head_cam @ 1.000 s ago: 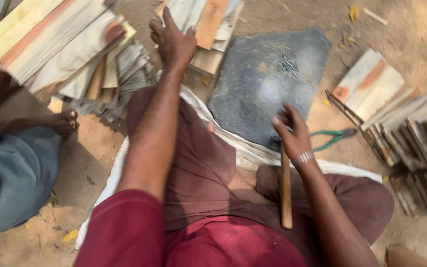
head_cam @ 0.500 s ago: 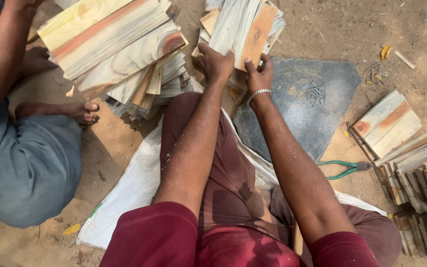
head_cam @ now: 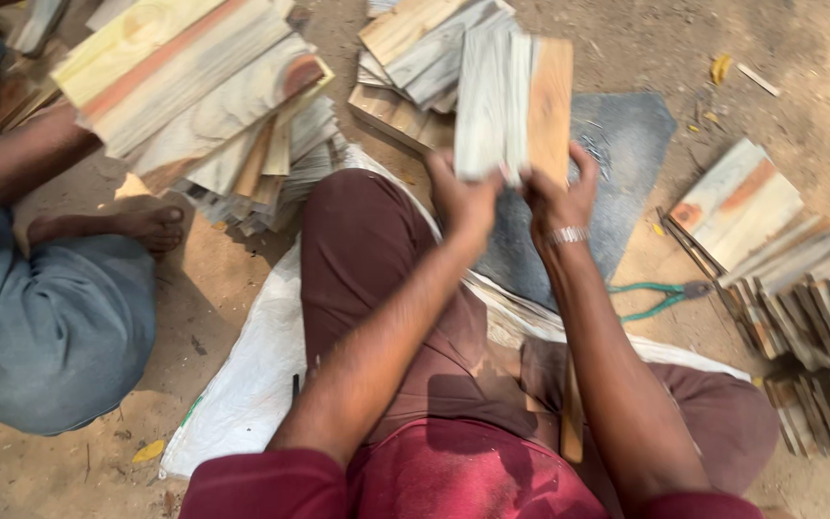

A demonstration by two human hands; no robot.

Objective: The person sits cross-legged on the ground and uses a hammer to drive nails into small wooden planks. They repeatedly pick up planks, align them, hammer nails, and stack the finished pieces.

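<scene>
A white sack (head_cam: 242,384) lies under the seated person's legs on the dirt ground (head_cam: 818,115). Both hands, left hand (head_cam: 461,204) and right hand (head_cam: 557,197), clasp a bundle of thin wood slats (head_cam: 513,106), lifted above the grey stone slab (head_cam: 626,183)'s near edge (squaring it up, apparently). Setting it down level seems next. Slat stacks (head_cam: 194,106) lie beyond; no labels visible.

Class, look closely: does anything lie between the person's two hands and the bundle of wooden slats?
Nothing visible does. The left hand and right hand already grip the lower end of the bundle of slats directly.
</scene>
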